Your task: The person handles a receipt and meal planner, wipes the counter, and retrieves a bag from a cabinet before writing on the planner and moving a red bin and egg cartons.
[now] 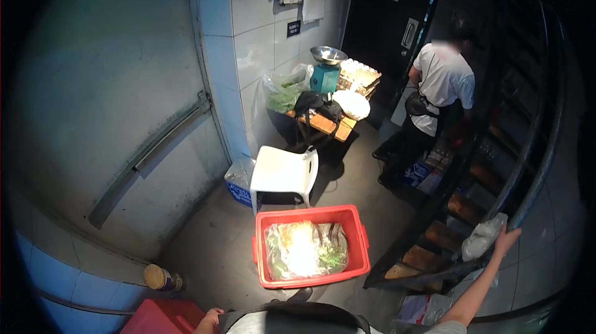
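My right hand (506, 239) is raised to the right and rests on the dark stair rail (534, 185), touching a clear plastic bag (483, 239) that hangs there. At the bottom edge, my left hand (210, 320) sits fist-like beside a red container (164, 317); whether it grips anything is hidden. On the floor in front of me stands a red plastic crate (310, 216) holding bagged greens (305, 250).
A white plastic chair (284, 172) stands beyond the crate. Behind it a wooden table (329, 125) carries a scale, egg trays, a black bag and bagged vegetables. A person in a white shirt (442, 79) stands by the dark staircase (447, 222). A tiled wall runs along the left.
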A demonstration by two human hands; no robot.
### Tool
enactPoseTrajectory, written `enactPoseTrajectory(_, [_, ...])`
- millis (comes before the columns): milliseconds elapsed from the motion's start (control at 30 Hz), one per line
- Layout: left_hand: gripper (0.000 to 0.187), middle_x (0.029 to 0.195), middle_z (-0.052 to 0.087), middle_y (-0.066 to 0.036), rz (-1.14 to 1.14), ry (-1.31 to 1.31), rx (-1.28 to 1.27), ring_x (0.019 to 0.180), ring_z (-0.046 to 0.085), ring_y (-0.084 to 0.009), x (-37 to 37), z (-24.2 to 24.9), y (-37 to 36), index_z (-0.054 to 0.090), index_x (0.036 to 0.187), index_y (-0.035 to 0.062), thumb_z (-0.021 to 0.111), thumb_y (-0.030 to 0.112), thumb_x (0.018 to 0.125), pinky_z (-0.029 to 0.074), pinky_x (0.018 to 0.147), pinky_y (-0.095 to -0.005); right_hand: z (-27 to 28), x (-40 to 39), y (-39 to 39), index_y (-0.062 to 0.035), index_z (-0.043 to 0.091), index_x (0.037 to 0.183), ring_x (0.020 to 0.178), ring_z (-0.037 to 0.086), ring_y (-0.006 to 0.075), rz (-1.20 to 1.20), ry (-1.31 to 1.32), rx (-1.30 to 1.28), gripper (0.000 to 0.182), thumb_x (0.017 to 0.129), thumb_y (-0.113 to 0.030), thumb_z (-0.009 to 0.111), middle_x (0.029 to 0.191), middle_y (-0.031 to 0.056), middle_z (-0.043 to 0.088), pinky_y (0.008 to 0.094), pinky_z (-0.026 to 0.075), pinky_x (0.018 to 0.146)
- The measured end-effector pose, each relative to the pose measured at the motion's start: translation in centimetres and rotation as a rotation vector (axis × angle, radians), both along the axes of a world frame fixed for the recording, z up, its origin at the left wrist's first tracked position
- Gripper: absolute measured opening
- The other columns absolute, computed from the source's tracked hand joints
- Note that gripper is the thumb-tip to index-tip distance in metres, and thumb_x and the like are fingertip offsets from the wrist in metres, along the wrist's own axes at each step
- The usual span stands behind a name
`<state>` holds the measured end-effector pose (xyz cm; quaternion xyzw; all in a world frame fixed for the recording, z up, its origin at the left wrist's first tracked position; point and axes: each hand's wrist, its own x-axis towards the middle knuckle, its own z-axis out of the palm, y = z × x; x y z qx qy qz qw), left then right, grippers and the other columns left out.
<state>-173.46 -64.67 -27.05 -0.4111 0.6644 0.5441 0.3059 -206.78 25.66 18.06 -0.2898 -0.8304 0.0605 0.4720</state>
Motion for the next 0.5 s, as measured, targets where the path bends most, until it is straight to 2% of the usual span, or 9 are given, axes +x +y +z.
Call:
enactPoseTrajectory(33, [0.034, 0.096, 0.066, -0.011, 0.016, 0.024, 0.065, 0.088, 0.062, -0.0221, -0.8, -0.5, 0.5, 0.064, 0.101, 0.0012, 0.070, 0.025, 0.076, 0.049, 0.079, -0.0335, -0.2, 0.2, -0.1, 0.0103, 0.032, 0.126, 0.115, 0.041, 0.0435, -0.022, 0.022, -0.031, 0.061, 0.080, -0.013, 0.064, 0.122, 0.0311, 0.042, 0.0431, 0.033, 0.099])
enactPoseTrajectory(67, [0.035, 0.096, 0.066, -0.012, -0.138, 0.340, 0.131, 0.089, 0.063, -0.0231, -1.0, 0.8, -0.6, 0.064, 0.101, 0.0030, 0.068, 0.029, 0.077, 0.048, 0.079, -0.0330, -0.3, 0.4, -0.7, 0.0100, 0.032, 0.126, 0.115, 0.041, 0.0435, -0.048, 0.038, -0.062, 0.061, 0.080, -0.013, 0.064, 0.122, 0.0306, 0.042, 0.0432, 0.033, 0.098])
enactPoseTrajectory(100, [0.035, 0.096, 0.066, -0.012, -0.140, 0.339, 0.126, 0.089, 0.063, -0.0231, -3.0, 0.8, -0.5, 0.064, 0.101, 0.0030, 0.068, 0.029, 0.077, 0.048, 0.079, -0.0330, -0.5, 0.4, -1.2, 0.0100, 0.032, 0.126, 0.115, 0.041, 0.0435, -0.050, 0.037, -0.068, 0.061, 0.080, -0.013, 0.064, 0.122, 0.0306, 0.042, 0.0432, 0.033, 0.098])
enactPoseTrajectory(167, [0.032, 0.094, 0.067, -0.014, -0.364, 0.107, -0.372, 0.088, 0.063, -0.0237, -6.9, 2.2, 1.4, 0.064, 0.102, 0.0048, 0.064, 0.028, 0.080, 0.048, 0.080, -0.0329, -0.3, 0.7, -1.5, 0.0091, 0.036, 0.121, 0.107, 0.047, 0.0452, -0.049, 0.066, 0.029, 0.059, 0.079, -0.020, 0.066, 0.111, 0.0309, 0.048, 0.0443, 0.039, 0.089])
enactPoseTrajectory(300, [0.032, 0.094, 0.067, -0.013, -0.186, 0.246, -0.330, 0.090, 0.063, -0.0240, -13.9, 5.2, 3.7, 0.063, 0.104, 0.0067, 0.061, 0.025, 0.079, 0.048, 0.082, -0.0320, 0.2, 1.1, -1.6, 0.0071, 0.037, 0.123, 0.105, 0.049, 0.0443, -0.012, 0.037, -0.033, 0.059, 0.079, -0.021, 0.064, 0.111, 0.0301, 0.050, 0.0445, 0.040, 0.087])
enactPoseTrajectory(367, [0.033, 0.098, 0.067, -0.013, -0.253, 0.209, -0.336, 0.093, 0.063, -0.0236, -16.4, 5.4, 4.5, 0.063, 0.107, 0.0078, 0.061, 0.024, 0.077, 0.048, 0.084, -0.0315, 1.9, 1.8, -5.5, 0.0045, 0.038, 0.124, 0.105, 0.051, 0.0430, -0.062, 0.049, -0.210, 0.058, 0.078, -0.023, 0.062, 0.113, 0.0272, 0.053, 0.0440, 0.041, 0.086])
enactPoseTrajectory(433, [0.036, 0.103, 0.065, -0.013, -0.330, 0.161, -0.326, 0.099, 0.062, -0.0248, -18.4, 5.5, 5.4, 0.062, 0.109, 0.0087, 0.060, 0.024, 0.076, 0.047, 0.087, -0.0315, 1.6, 1.7, -5.6, 0.0041, 0.040, 0.122, 0.100, 0.053, 0.0427, -0.077, 0.067, -0.170, 0.057, 0.079, -0.025, 0.063, 0.108, 0.0266, 0.055, 0.0444, 0.043, 0.082])
enactPoseTrajectory(500, [0.039, 0.108, 0.064, -0.015, -0.559, 0.076, -0.367, 0.105, 0.059, -0.0269, -20.8, 6.4, 6.5, 0.062, 0.110, 0.0088, 0.058, 0.028, 0.076, 0.046, 0.091, -0.0323, 1.8, 1.4, -5.9, 0.0036, 0.042, 0.120, 0.095, 0.056, 0.0423, -0.092, 0.097, -0.128, 0.056, 0.079, -0.028, 0.063, 0.104, 0.0260, 0.057, 0.0448, 0.044, 0.079])
